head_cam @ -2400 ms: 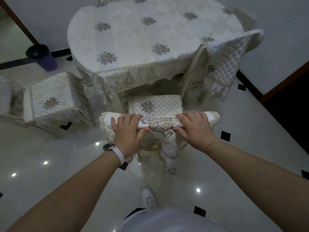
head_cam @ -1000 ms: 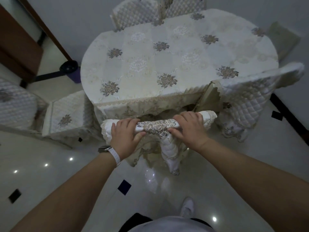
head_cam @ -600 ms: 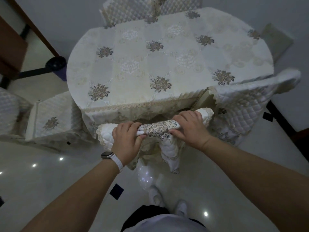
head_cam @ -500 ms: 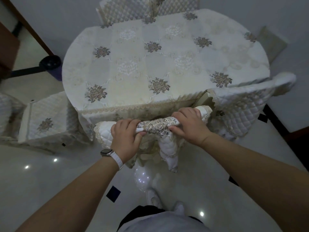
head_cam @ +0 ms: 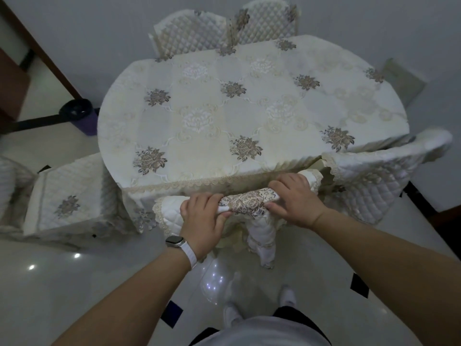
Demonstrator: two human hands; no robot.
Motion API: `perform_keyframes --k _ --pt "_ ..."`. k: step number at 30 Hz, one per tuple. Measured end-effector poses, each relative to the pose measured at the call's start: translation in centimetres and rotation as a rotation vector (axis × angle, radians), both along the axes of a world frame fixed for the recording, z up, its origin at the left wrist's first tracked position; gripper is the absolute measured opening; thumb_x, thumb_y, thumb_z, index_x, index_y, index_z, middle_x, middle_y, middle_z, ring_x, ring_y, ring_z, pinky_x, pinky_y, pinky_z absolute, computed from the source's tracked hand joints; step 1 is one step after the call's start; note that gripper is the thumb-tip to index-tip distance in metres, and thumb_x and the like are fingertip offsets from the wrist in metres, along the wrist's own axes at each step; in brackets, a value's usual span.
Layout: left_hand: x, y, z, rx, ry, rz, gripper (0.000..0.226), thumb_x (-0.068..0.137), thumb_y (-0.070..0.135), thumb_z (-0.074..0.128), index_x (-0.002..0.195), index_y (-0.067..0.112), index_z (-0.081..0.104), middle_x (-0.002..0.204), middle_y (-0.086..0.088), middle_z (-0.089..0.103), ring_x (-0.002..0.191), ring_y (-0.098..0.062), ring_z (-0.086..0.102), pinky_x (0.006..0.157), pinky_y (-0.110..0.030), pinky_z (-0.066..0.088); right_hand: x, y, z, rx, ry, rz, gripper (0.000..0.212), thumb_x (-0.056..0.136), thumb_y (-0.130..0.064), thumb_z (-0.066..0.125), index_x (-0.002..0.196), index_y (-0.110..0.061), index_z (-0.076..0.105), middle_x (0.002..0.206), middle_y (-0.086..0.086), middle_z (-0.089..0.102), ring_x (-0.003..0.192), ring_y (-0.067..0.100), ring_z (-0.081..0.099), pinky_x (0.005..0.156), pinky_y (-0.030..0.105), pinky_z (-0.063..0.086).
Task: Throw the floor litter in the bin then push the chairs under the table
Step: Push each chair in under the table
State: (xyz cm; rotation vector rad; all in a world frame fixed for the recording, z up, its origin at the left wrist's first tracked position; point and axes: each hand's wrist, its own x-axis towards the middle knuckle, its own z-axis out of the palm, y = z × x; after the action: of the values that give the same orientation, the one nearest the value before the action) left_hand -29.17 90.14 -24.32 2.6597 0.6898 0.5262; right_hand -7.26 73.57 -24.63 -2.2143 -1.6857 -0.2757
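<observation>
Nearest, both grips are wrapped over the padded top rail of the chair [head_cam: 245, 204]. The left grip [head_cam: 203, 221] curls round it with the thumb underneath, and the right grip [head_cam: 294, 198] clamps it just beside, with the flowered patch of the cover showing between them. The chair stands straight ahead of the grips, its seat hidden under the hanging cloth of the counter [head_cam: 224, 108]. Whether its back touches that cloth cannot be told. This looks like the end of the push. The person should press evenly with both grips so the chair runs in straight, ease off as its back meets the counter's edge, and avoid dragging the loose cover. Left of the grips a second chair [head_cam: 67, 196] stands pulled out, likely next. Right of them a third chair [head_cam: 379, 181] sits angled at the edge. Far left beyond, the bin [head_cam: 77, 113] stands on the floor
</observation>
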Motion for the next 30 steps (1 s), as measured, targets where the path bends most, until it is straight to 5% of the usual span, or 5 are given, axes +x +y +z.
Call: perform_keyframes --k 13,30 --pt "3.7 1.2 -1.0 0.022 -0.013 0.022 0.037 0.087 0.041 0.048 0.111 0.018 0.063 0.104 -0.002 0.060 0.100 -0.020 0.045 0.086 -0.028 0.018 4.5 1.9 -0.9 -0.035 -0.001 0.046 0.044 0.089 -0.058 0.045 0.107 -0.019 0.049 0.101 0.009 0.058 0.094 0.025 0.043 0.088 0.043 0.038" --pt "3.0 -0.2 -3.0 0.062 -0.016 0.020 0.035 0.084 0.039 0.052 0.112 0.018 0.058 0.107 -0.005 0.061 0.103 -0.023 0.047 0.088 -0.037 0.027 5.3 0.9 -2.2 -0.070 -0.052 0.150 0.056 0.087 -0.062 0.047 0.099 -0.011 0.064 0.095 0.010 0.058 0.085 0.030 0.055 0.079 0.041 0.043"
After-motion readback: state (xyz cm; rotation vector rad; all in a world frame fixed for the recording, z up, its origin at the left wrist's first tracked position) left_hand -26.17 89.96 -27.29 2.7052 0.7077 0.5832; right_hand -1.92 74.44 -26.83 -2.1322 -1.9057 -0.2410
